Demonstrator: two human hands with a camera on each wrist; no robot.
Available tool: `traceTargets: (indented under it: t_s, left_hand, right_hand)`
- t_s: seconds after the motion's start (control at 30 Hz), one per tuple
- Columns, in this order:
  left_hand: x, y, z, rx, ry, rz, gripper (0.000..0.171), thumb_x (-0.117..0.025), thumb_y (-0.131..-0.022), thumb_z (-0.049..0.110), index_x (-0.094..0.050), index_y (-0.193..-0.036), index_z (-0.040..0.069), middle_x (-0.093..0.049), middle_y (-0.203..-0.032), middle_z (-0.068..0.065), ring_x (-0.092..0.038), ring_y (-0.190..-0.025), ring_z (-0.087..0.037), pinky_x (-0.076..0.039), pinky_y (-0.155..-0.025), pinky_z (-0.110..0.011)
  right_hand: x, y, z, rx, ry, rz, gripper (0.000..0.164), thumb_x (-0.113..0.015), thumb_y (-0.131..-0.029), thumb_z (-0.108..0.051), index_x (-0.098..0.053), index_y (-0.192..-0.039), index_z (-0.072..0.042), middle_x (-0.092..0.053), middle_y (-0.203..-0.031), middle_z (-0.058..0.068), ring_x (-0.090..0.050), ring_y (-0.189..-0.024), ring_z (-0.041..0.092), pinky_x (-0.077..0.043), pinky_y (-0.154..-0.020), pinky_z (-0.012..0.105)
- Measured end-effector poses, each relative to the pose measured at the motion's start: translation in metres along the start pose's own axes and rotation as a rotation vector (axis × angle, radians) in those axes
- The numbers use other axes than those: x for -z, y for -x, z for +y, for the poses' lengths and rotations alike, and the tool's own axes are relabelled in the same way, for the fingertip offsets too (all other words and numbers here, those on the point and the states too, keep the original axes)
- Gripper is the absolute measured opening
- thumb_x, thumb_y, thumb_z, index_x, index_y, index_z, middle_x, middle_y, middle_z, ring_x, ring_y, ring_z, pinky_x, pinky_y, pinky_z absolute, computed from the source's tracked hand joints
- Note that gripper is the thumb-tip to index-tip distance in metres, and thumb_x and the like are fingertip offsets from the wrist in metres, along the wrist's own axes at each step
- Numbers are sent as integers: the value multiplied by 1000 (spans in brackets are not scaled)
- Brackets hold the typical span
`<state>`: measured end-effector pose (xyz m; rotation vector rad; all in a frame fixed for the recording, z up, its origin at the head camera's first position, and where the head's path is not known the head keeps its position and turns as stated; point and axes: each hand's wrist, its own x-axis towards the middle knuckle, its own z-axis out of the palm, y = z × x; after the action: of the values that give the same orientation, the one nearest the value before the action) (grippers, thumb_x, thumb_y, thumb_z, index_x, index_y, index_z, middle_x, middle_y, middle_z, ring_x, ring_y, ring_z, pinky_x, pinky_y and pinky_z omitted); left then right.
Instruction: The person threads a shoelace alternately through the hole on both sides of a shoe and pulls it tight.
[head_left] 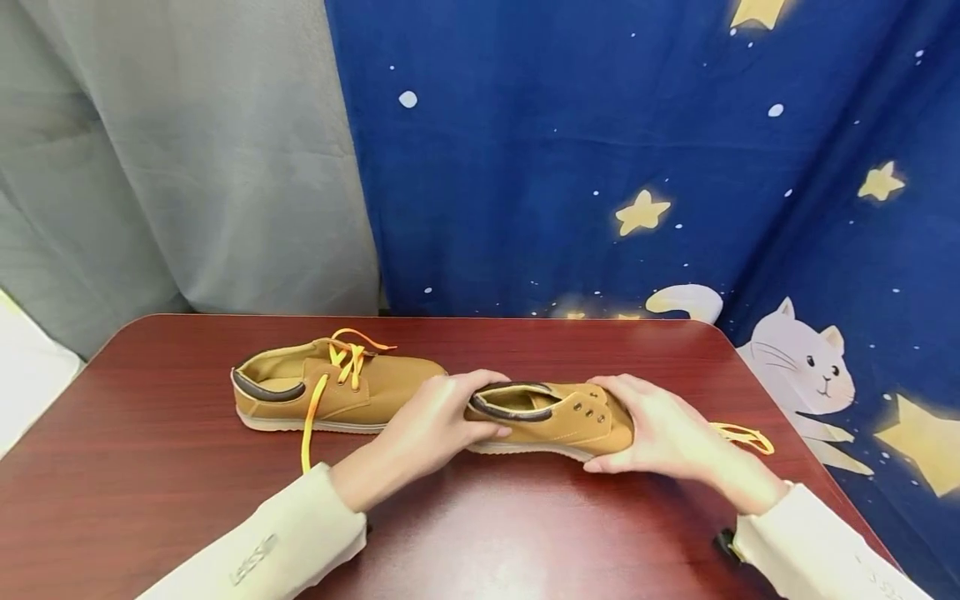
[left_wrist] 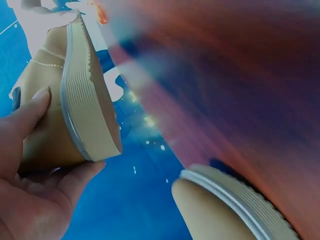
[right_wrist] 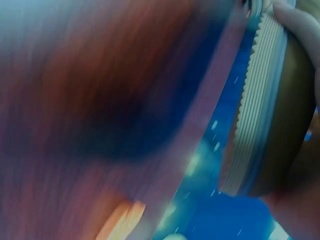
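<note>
Left hand (head_left: 442, 412) grips the heel, right hand (head_left: 662, 427) the toe, of an unlaced shoe (head_left: 558, 431), apparently held above the table (head_left: 487, 525). Even, level pressure advisable; keep clear of the laced shoe (head_left: 390, 387), leftward and slightly beyond.

Gray curtain (head_left: 240, 167), starry blue curtain (head_left: 510, 183), glossy reddish-brown table (head_left: 150, 492) reflecting light

The right grip (head_left: 666, 432) partly hides the held shoe (head_left: 543, 429); sleeve lettering (head_left: 253, 559) is blurred.
</note>
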<state>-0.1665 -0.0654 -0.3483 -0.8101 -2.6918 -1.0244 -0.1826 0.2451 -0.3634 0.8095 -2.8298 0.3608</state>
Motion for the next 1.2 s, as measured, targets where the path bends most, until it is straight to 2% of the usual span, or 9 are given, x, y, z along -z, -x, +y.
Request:
traceTargets:
  t_s: [0.1, 0.3, 0.5, 0.6, 0.83, 0.97, 1.1, 1.13, 1.2]
  left_hand:
    - [6, 16, -3, -1, 7, -7, 52, -88, -76, 25, -68, -124, 22, -76, -102, 6, -69, -90, -7, -56, -81, -29]
    - [17, 50, -4, 59, 61, -8, 59, -90, -74, 24, -65, -127, 27, -75, -109, 10, -69, -97, -5, -55, -86, -28]
    - [23, 79, -10, 106, 17, 20, 62, -93, -69, 30, -66, -125, 29, -74, -109, 14, -66, -95, -1, -54, -83, -26]
    - [21, 88, -13, 138, 14, 3, 61, -93, -68, 32, -67, -123, 28, -73, -107, 15, -65, -92, 0, -53, -81, -24]
    - [19, 98, -17, 185, -67, -87, 64, -94, -65, 33, -65, -122, 27, -71, -106, 20, -60, -89, 4, -52, -81, -24]
    - [25, 96, -15, 155, -143, -160, 69, -91, -68, 42, -59, -129, 32, -67, -112, 22, -60, -95, 3, -53, -84, -27]
    - [35, 89, -6, 176, -220, -248, 61, -71, -78, 70, -54, -131, 43, -61, -105, 27, -55, -89, 4, -50, -79, -27]
    - [36, 87, -2, 195, -230, -252, 59, -65, -80, 74, -54, -130, 45, -61, -107, 27, -56, -92, 4, -51, -81, -27]
    - [33, 80, 8, 176, -251, -214, 62, -56, -83, 79, -57, -132, 39, -63, -114, 22, -60, -101, 1, -52, -87, -30]
  right_hand:
    - [-3, 7, -19, -11, 29, 12, 97, -86, -53, -75, -58, -133, -27, -66, -116, -10, -64, -102, 8, -56, -83, 39]
    - [-6, 12, -49, 20, 51, 8, 96, -84, -54, -77, -60, -131, -25, -67, -115, -9, -64, -102, 9, -56, -78, 38]
    - [-19, 10, -69, 42, 55, -32, 97, -82, -53, -78, -60, -131, -25, -67, -116, -9, -65, -104, 11, -56, -77, 39]
    - [-29, 12, -76, 34, 44, -67, 97, -83, -53, -77, -60, -131, -24, -67, -117, -8, -66, -105, 13, -56, -77, 39]
    - [-45, 15, -85, 50, 50, -139, 97, -83, -57, -73, -55, -135, -22, -63, -120, -8, -64, -110, 17, -55, -89, 42]
    - [-45, 17, -84, 33, 49, -160, 102, -82, -57, -76, -51, -140, -23, -61, -122, -8, -62, -112, 17, -54, -92, 41]
    - [-44, 17, -82, 21, 31, -183, 112, -75, -58, -84, -44, -149, -28, -60, -127, -8, -58, -114, 14, -53, -89, 41]
    - [-44, 17, -82, 18, 20, -191, 114, -73, -58, -87, -42, -151, -30, -60, -129, -8, -58, -116, 16, -53, -90, 42]
    - [-42, 19, -79, 10, -15, -219, 113, -66, -61, -90, -39, -154, -31, -59, -133, -9, -58, -121, 16, -52, -94, 45]
